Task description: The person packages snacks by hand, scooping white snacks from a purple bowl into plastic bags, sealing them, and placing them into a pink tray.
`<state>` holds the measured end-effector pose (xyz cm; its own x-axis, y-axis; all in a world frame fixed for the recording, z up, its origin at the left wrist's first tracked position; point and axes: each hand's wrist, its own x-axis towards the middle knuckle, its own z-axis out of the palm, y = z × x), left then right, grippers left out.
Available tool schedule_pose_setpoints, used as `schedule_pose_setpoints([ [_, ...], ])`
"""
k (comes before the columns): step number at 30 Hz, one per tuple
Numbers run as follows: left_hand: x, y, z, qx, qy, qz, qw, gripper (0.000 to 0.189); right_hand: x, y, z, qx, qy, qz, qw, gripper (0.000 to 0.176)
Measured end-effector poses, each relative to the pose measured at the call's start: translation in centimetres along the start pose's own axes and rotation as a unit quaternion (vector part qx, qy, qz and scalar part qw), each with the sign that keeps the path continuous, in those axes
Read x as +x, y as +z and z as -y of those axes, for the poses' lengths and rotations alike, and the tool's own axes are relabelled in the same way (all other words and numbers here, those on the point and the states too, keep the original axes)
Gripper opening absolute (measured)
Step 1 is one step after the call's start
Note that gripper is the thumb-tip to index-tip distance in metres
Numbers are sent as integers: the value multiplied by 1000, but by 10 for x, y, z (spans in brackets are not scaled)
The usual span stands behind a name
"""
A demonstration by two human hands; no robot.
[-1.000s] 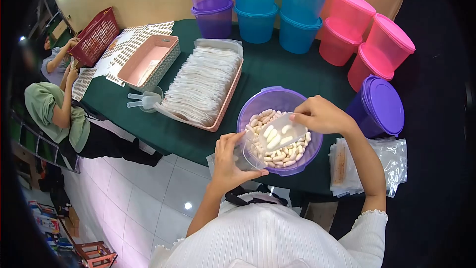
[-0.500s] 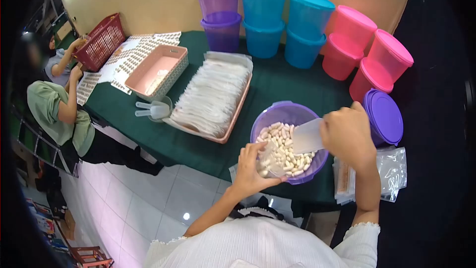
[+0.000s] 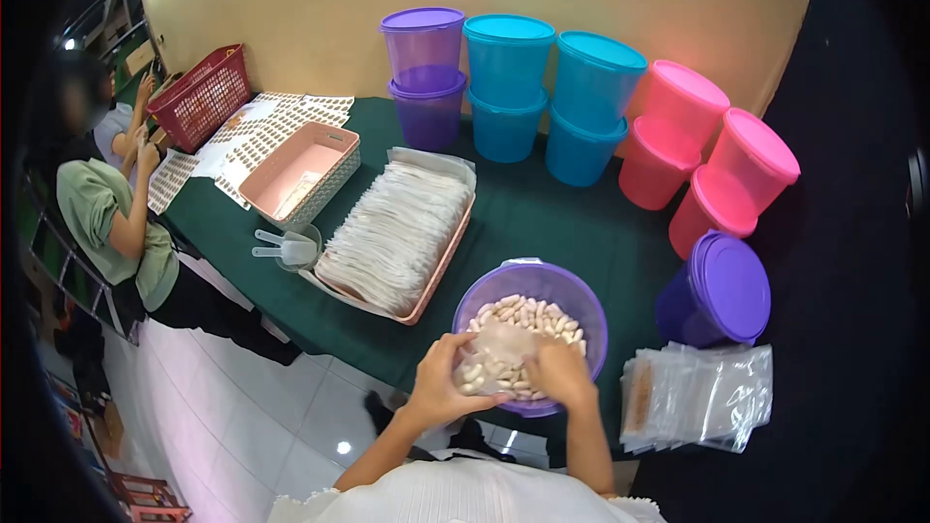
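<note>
My left hand (image 3: pixel 439 383) is closed round a small clear plastic bag (image 3: pixel 474 375) with pale oblong pieces inside, at the near left rim of a purple tub (image 3: pixel 593 322). My right hand (image 3: pixel 563 368) grips a translucent white scoop (image 3: pixel 506 338), its blade tilted over the bag's mouth. Its handle is hidden in my fingers. Many cream-coloured oblong pieces (image 3: pixel 534 313) lie in the tub, beneath both hands.
A pink basket (image 3: pixel 422 308) of packed white pouches stands left of the tub, near spare scoops (image 3: pixel 283 246) and another basket (image 3: pixel 330 179). Lidded tubs (image 3: pixel 509 63) line the back. A purple lidded container (image 3: pixel 733 286) and clear bags (image 3: pixel 699 397) lie right. People (image 3: pixel 116 203) work at far left.
My right hand has brought the scoop left, out of the pieces, to the mouth of the bag. The left hand still holds the bag. The view has shifted, so the table sits lower.
</note>
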<state>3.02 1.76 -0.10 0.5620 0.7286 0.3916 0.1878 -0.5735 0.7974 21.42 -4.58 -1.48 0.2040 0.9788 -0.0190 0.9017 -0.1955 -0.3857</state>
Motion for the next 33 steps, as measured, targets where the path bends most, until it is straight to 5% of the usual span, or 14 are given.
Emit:
schedule_pose_setpoints([
  [2, 0, -3, 4, -37, -87, 47, 994, 78, -1, 6, 2, 15, -13, 39, 999, 28],
  [6, -2, -9, 5, -89, -129, 49, 986, 83, 2, 2, 2, 24, -28, 52, 998, 28],
  [16, -4, -9, 15, -78, -86, 87, 989, 81, -2, 12, 6, 13, -44, -21, 999, 25],
  [33, 4, -22, 13, -107, -87, 132, 982, 81, 3, 2, 7, 83, 19, 42, 996, 30],
])
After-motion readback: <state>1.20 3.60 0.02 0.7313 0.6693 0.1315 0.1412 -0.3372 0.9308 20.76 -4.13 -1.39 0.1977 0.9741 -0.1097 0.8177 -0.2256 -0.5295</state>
